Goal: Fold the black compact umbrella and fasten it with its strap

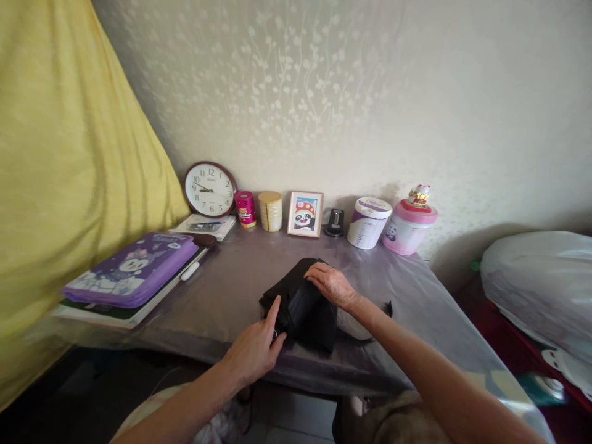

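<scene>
A black folding umbrella (300,308), its fabric loose and partly bunched, lies low over the front middle of the table. My left hand (259,342) grips it at the near left end, index finger laid along the fabric and thumb below; a small round mark shows there. With fingers bent together, my right hand (332,283) pinches the fabric near the top right. Under my right forearm sits a pale greyish thing (354,325), mostly hidden, and a small black tip (388,308) shows beyond the arm. I cannot make out what these two are.
A purple case (134,271) rests on books at the left. Along the wall stand a clock (210,189), a pink can (245,209), a yellow-lidded jar (271,211), a framed panda picture (305,214), a black device (335,222) and two tubs (369,225). A bulky plastic bag (541,283) is at right.
</scene>
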A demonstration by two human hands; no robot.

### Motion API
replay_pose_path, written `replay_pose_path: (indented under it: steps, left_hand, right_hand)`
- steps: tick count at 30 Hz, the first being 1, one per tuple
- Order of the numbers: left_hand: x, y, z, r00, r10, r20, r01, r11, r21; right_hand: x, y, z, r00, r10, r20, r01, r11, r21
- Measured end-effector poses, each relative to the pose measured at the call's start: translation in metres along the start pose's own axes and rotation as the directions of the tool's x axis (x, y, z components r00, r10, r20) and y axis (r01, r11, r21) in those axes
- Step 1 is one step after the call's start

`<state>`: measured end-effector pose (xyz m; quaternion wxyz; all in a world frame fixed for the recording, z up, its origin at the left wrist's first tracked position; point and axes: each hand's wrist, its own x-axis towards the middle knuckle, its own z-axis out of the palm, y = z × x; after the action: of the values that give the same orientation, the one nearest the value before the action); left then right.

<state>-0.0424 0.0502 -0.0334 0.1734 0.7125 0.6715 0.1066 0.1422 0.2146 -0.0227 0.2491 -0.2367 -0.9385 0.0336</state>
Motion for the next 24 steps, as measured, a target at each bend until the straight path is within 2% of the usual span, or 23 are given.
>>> replay_pose_path:
  steps: [4,14,19,24]
  left_hand:
    - [-0.002,0.003,-0.002,1.0,0.021,-0.016,-0.021,1.0,0.002]
    - [-0.003,0.002,0.005,0.989,0.146,0.005,-0.145,0.98,0.139]
    - [-0.001,-0.001,0.007,0.988,0.153,-0.008,-0.152,0.985,0.08]
    - [0.002,-0.002,0.004,0.996,0.091,-0.013,-0.092,0.995,-0.042]
  right_hand:
    - [0.004,0.0,0.006,1.0,-0.001,0.001,0.001,0.998,-0.058]
    - [0.008,-0.007,0.016,0.999,-0.02,0.026,0.024,0.985,-0.168]
    - [0.009,-0.009,0.02,1.0,-0.023,0.002,0.022,0.978,-0.206]
    - [-0.001,-0.022,0.006,0.995,-0.028,-0.095,0.01,0.982,-0.187]
